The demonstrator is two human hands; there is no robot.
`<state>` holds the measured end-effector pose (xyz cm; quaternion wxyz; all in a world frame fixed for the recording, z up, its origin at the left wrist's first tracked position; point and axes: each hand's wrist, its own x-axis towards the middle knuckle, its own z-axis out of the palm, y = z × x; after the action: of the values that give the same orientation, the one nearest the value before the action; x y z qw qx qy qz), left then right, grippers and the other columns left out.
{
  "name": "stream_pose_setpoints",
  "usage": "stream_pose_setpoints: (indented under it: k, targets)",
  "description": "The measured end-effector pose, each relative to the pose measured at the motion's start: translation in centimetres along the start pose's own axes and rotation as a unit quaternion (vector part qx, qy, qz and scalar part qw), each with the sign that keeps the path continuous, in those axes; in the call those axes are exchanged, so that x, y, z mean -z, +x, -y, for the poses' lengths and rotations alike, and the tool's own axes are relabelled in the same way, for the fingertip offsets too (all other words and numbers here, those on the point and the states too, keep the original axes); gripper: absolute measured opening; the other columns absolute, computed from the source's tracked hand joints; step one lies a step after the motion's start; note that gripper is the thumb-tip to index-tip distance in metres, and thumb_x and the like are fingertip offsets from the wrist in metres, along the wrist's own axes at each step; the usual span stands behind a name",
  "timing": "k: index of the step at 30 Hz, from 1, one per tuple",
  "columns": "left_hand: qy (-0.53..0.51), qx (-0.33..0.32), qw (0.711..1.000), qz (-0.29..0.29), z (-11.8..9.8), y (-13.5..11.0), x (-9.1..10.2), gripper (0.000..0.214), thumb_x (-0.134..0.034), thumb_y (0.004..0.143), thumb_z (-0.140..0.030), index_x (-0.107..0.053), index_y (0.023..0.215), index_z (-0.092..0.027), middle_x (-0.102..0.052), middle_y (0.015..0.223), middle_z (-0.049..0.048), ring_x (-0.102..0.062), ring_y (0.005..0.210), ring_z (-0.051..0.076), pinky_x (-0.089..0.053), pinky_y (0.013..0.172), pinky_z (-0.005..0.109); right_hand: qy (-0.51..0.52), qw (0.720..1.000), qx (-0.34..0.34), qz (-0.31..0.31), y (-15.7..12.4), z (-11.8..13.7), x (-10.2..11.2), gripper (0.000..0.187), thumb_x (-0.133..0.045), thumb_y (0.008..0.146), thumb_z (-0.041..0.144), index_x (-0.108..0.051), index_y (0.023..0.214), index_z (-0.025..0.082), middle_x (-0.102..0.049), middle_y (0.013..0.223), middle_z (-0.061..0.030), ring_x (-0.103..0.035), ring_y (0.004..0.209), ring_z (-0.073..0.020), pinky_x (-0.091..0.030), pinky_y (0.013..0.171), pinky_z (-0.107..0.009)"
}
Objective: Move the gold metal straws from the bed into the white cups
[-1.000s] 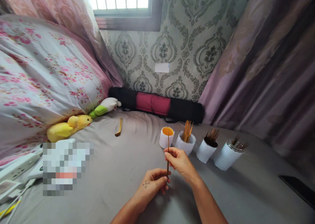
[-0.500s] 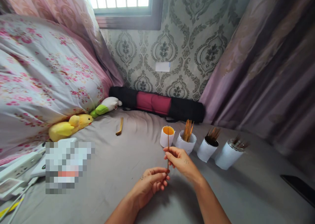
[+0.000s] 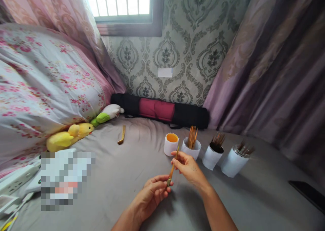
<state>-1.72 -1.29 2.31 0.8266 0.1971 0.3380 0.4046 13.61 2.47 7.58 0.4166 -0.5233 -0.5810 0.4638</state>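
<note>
A thin golden-brown stick [image 3: 173,165] slants up and to the right between my hands, with a thicker, greenish-gold lower end. My left hand [image 3: 156,190] pinches that lower end between thumb and fingers. Higher up, the thumb and fingers of my right hand [image 3: 186,166] close around the shaft, and its tip rises above them. Just beyond my right hand stand a white-wrapped cup with an orange inside [image 3: 171,148] and a wider white cup [image 3: 191,153] with a bunch of thin brown sticks [image 3: 193,136] in it.
Farther right stand a white-wrapped cup [image 3: 212,160] and a jar [image 3: 235,165], both with dark sticks. Gold sticks [image 3: 122,135] lie on the grey sheet. Plush toys [image 3: 71,138], a power strip [image 3: 21,175], a black-and-red roll bag [image 3: 157,110] and a dark flat object [image 3: 309,195] are around.
The stick has gone from nearly upright to leaning right, and its thicker gold end now shows at my left fingers. Both hands keep hold of it. The view has tilted up slightly.
</note>
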Motion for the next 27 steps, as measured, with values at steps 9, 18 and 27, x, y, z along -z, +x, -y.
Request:
stream_pose_setpoints:
  k: [9, 18, 27]
  targets:
    - [0.002, -0.006, 1.0, -0.027, 0.1, -0.2, -0.2, 0.03, -0.066, 0.063, -0.006, -0.055, 0.092, -0.007, -0.064, 0.089, 0.0155, -0.061, 0.063, 0.012, -0.047, 0.063, 0.021, 0.016, 0.989, 0.04, -0.144, 0.1, 0.9, 2.5, 0.041, -0.051, 0.071, 0.049, -0.061, 0.091, 0.015, -0.063, 0.073, -0.0059, -0.059, 0.068, -0.0179, -0.044, 0.053, -0.025]
    - [-0.007, -0.007, 1.0, -0.018, 0.0, -0.3, -0.3, 0.025, -0.067, 0.064, -0.008, -0.057, 0.086, -0.006, -0.065, 0.084, 0.015, -0.061, 0.061, 0.011, -0.048, 0.061, 0.02, 0.08, 0.969, 0.063, -0.225, -0.3, 1.1, 4.6, 0.048, -0.058, 0.068, 0.049, -0.053, 0.105, 0.017, -0.064, 0.081, -0.0072, -0.063, 0.072, -0.0207, -0.048, 0.054, -0.028]
    - [-0.029, -0.023, 0.999, -0.021, -0.1, -0.3, 0.1, 0.025, -0.068, 0.063, -0.007, -0.057, 0.086, -0.006, -0.065, 0.088, 0.0172, -0.062, 0.065, 0.011, -0.049, 0.068, 0.02, 0.061, 0.957, 0.09, -0.267, 0.0, 1.2, 4.4, 0.035, -0.059, 0.068, 0.047, -0.054, 0.087, 0.018, -0.065, 0.082, -0.0073, -0.063, 0.07, -0.0195, -0.047, 0.054, -0.027]
